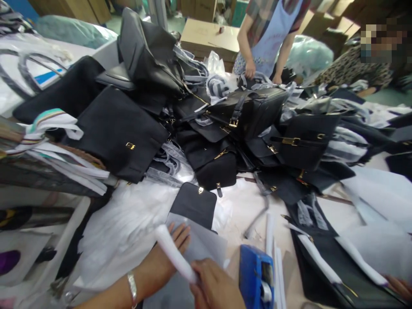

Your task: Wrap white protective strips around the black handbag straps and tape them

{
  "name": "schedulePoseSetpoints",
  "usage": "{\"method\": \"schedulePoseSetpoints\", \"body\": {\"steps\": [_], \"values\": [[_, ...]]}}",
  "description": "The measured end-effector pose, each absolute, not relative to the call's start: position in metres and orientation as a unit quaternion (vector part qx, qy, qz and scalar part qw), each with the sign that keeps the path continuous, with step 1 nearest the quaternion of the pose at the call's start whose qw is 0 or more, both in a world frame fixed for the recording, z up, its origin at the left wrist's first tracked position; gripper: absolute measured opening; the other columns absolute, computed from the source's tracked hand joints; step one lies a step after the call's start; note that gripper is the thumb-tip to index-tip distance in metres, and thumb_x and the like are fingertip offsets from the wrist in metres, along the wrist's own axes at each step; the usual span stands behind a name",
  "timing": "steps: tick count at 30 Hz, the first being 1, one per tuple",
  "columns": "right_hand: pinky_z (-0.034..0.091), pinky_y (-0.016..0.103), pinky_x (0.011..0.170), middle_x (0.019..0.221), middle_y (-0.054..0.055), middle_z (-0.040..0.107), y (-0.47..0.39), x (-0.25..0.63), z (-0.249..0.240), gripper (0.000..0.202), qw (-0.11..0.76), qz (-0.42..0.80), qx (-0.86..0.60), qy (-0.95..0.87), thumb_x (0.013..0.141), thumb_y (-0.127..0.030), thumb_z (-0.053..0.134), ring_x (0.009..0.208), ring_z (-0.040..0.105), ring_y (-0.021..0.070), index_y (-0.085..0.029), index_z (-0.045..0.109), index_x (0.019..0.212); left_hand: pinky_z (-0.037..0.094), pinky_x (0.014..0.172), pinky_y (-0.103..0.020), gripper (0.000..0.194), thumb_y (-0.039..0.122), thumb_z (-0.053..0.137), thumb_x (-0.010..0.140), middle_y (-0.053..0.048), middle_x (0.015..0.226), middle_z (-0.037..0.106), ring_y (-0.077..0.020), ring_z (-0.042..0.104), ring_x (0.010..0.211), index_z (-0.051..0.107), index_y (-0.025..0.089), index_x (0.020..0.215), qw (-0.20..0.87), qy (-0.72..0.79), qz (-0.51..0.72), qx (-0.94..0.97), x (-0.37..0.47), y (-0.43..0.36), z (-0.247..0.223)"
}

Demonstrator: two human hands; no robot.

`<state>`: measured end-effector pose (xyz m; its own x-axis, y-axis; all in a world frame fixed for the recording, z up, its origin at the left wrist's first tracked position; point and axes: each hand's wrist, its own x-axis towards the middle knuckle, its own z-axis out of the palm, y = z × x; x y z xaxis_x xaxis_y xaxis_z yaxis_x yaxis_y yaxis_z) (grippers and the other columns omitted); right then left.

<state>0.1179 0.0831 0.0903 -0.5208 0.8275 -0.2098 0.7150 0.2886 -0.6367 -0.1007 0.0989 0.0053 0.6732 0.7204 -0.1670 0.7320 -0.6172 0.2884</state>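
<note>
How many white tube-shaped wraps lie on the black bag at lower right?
2: the left wrap and the right wrap, side by side on the black bag; more may be hidden beyond the picture's edge.

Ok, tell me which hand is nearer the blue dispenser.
Right. The right hand, gripping the white handle, is just left of the dispenser; the left hand is farther left, its fingers on the grey sheet.
</note>
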Motion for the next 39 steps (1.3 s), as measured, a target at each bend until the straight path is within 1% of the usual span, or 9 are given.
{"method": "schedulePoseSetpoints", "body": {"steps": [5,11,14,17,22,30,34,37,39], "values": [[0.05,0.036,0.079,0.097,0.01,0.065,0.125,0.083,0.063,0.04,-0.019,0.254,-0.523,-0.813,0.078,0.004,0.042,0.088,0.062,0.0247,-0.016,0.06,0.107,0.015,0.116,-0.055,0.057,0.02,0.055,0.086,-0.011,0.153,0.034,-0.0313,0.021,0.143,0.039,0.019,0.14,0.198,0.425,-0.052,0.882,-0.099,0.11,0.013],[0.044,0.03,0.078,0.098,0.008,0.061,0.173,0.095,0.034,0.03,-0.05,0.236,-0.544,-0.803,0.087,-0.002,0.043,0.088,0.057,0.0211,-0.019,0.06,0.105,0.014,0.116,-0.055,0.062,0.045,0.055,0.089,-0.013,0.148,0.041,-0.0322,0.029,0.139,0.039,0.016,0.142,0.203,0.42,-0.042,0.884,-0.097,0.118,0.019],[0.043,0.024,0.075,0.097,0.004,0.059,0.183,0.092,0.018,0.023,-0.039,0.26,-0.525,-0.809,0.091,-0.01,0.046,0.088,0.057,0.0169,-0.023,0.062,0.101,0.015,0.117,-0.054,0.063,0.04,0.056,0.089,-0.012,0.152,0.035,-0.0306,0.024,0.142,0.036,0.016,0.144,0.194,0.418,-0.043,0.887,-0.1,0.117,0.014],[0.042,0.024,0.076,0.095,0.003,0.058,0.186,0.092,0.006,0.023,-0.034,0.273,-0.52,-0.809,0.092,-0.011,0.046,0.088,0.056,0.0164,-0.024,0.063,0.102,0.017,0.117,-0.053,0.063,0.026,0.061,0.086,-0.012,0.153,0.033,-0.0307,0.021,0.143,0.036,0.015,0.143,0.181,0.422,-0.054,0.886,-0.102,0.118,0.015],[0.042,0.027,0.079,0.096,0.004,0.06,0.186,0.095,-0.002,0.025,-0.029,0.282,-0.515,-0.809,0.091,-0.011,0.048,0.091,0.056,0.0185,-0.025,0.063,0.106,0.028,0.114,-0.048,0.06,0.021,0.064,0.083,-0.017,0.146,0.042,-0.0334,0.032,0.138,0.042,0.009,0.138,0.171,0.445,-0.065,0.877,-0.105,0.121,0.024],[0.043,0.034,0.084,0.104,0.009,0.058,0.203,0.11,0.035,0.03,0.031,0.192,-0.595,-0.78,0.093,-0.011,0.044,0.094,0.054,0.022,-0.018,0.054,0.12,0.025,0.116,-0.052,0.056,0.023,0.057,0.088,-0.016,0.147,0.041,-0.0342,0.03,0.139,0.04,0.01,0.14,0.165,0.432,-0.055,0.885,-0.108,0.126,0.017],[0.043,0.038,0.089,0.113,0.011,0.058,0.193,0.097,0.071,0.034,0.053,0.147,-0.544,-0.824,0.088,-0.005,0.047,0.1,0.052,0.0252,-0.015,0.055,0.12,0.027,0.115,-0.051,0.053,0.025,0.056,0.089,-0.015,0.146,0.043,-0.0329,0.032,0.138,0.042,0.011,0.138,0.179,0.446,-0.046,0.876,-0.107,0.129,0.015],[0.043,0.041,0.088,0.106,0.012,0.062,0.176,0.075,0.094,0.032,0.077,0.115,-0.478,-0.867,0.085,-0.003,0.046,0.095,0.054,0.0266,-0.012,0.058,0.113,0.031,0.114,-0.046,0.05,0.023,0.054,0.09,-0.014,0.143,0.047,-0.0302,0.036,0.136,0.043,0.013,0.138,0.19,0.458,-0.04,0.868,-0.107,0.13,0.018],[0.044,0.043,0.085,0.102,0.014,0.063,0.165,0.064,0.104,0.03,0.086,0.103,-0.444,-0.886,0.085,-0.007,0.045,0.091,0.056,0.0272,-0.011,0.058,0.112,0.027,0.116,-0.047,0.049,0.02,0.05,0.091,-0.013,0.146,0.043,-0.03,0.034,0.137,0.041,0.015,0.139,0.183,0.446,-0.042,0.875,-0.107,0.13,0.021]]}}
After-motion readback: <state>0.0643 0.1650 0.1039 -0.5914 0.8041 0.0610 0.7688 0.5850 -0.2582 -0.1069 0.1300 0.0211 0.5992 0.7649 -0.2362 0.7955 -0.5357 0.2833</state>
